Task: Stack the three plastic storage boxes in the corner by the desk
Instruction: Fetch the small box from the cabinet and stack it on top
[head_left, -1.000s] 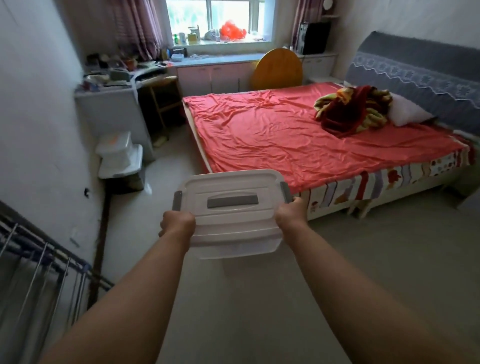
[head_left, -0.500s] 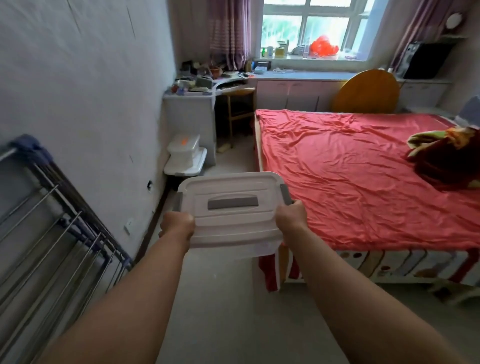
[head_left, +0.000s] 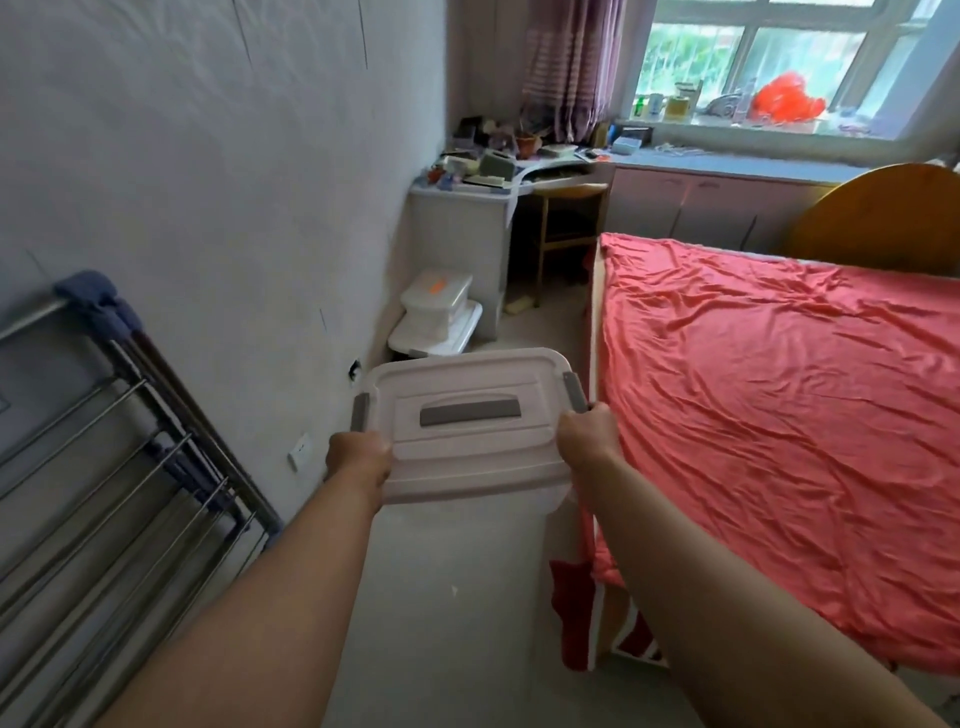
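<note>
Box (head_left: 470, 423) between bed (head_left: 779, 415) and wall (head_left: 208, 182)

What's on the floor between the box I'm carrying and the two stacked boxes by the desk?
Nothing visible in the head view; the carried box hides most of that floor before the stacked boxes.

Carried box (head_left: 470, 423) — translucent matt plastic; bedsheet (head_left: 779, 395) — wrinkled red cloth with slight sheen.

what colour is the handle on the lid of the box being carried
Grey, a flat bar set into the translucent white plastic box lid; the head view shows it best.
</note>
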